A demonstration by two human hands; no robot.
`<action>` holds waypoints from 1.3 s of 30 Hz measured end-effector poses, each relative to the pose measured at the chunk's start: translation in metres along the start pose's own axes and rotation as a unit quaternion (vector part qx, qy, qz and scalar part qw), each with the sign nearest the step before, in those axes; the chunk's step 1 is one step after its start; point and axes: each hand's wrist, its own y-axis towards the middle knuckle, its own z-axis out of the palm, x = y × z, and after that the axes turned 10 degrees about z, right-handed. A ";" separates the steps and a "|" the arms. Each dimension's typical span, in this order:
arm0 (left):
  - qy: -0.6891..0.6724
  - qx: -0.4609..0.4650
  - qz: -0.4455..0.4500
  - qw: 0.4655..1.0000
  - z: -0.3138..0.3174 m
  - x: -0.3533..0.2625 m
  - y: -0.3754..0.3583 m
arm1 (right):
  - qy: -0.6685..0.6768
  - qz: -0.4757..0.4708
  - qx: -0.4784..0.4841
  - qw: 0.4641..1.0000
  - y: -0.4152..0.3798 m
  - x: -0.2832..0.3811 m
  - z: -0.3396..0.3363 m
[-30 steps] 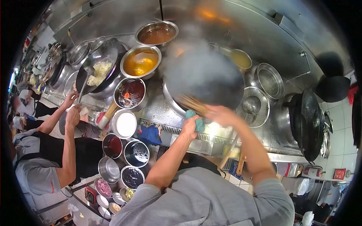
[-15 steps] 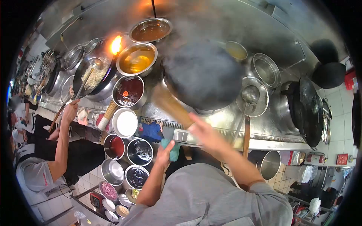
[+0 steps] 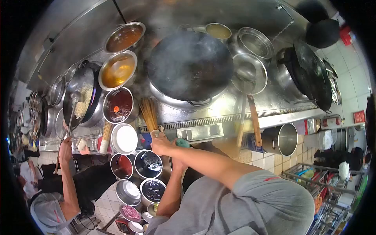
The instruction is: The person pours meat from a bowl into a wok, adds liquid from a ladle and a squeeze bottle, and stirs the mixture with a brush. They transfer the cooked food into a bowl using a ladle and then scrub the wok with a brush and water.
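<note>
A bamboo brush (image 3: pixel 148 113) is in my right hand (image 3: pixel 161 144), fingers wrapped round its pale handle, bristles pointing up over the counter's edge left of the big wok. That black wok (image 3: pixel 190 66) sits on its burner, dark inside, with thin steam above. Behind my right forearm, my left hand (image 3: pixel 179 159) is closed on a green cloth (image 3: pixel 181 143), partly hidden by the crossing arm. Just left of my hands are a pot of dark sauce (image 3: pixel 148 163) and a white container (image 3: pixel 124 139).
At the left a co-worker's hand (image 3: pixel 65 150) holds a ladle in a wok of noodles (image 3: pixel 83 102). Bowls of orange liquid (image 3: pixel 117 70) and red sauce (image 3: pixel 118 105) stand between the woks. A strainer with a ladle (image 3: pixel 249 74) lies right of the big wok.
My right hand has moved left with the brush, away from the wok, and now crosses in front of my left arm. Smoke over the wok has thinned. The view has shifted.
</note>
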 end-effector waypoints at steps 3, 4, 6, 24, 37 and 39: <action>0.007 -0.042 0.021 0.999 -0.004 -0.001 0.023 | 0.127 -0.264 -0.082 0.953 -0.040 -0.049 -0.074; 0.007 -0.057 0.032 0.998 -0.008 0.002 0.029 | 0.125 -0.246 -0.158 0.948 -0.067 -0.063 -0.114; 0.033 -0.083 0.018 0.996 -0.010 -0.003 0.045 | 0.096 -0.192 -0.353 0.911 -0.088 -0.127 -0.158; 0.219 0.034 -0.035 0.974 -0.029 -0.015 0.074 | 0.695 0.158 -0.170 0.681 -0.127 -0.314 -0.202; 0.181 -0.002 0.115 0.977 0.034 -0.114 0.048 | 0.074 0.202 -0.495 0.842 0.017 -0.442 -0.421; 0.125 0.090 0.077 0.985 0.078 -0.118 0.035 | 0.205 0.191 -0.442 0.852 0.033 -0.433 -0.469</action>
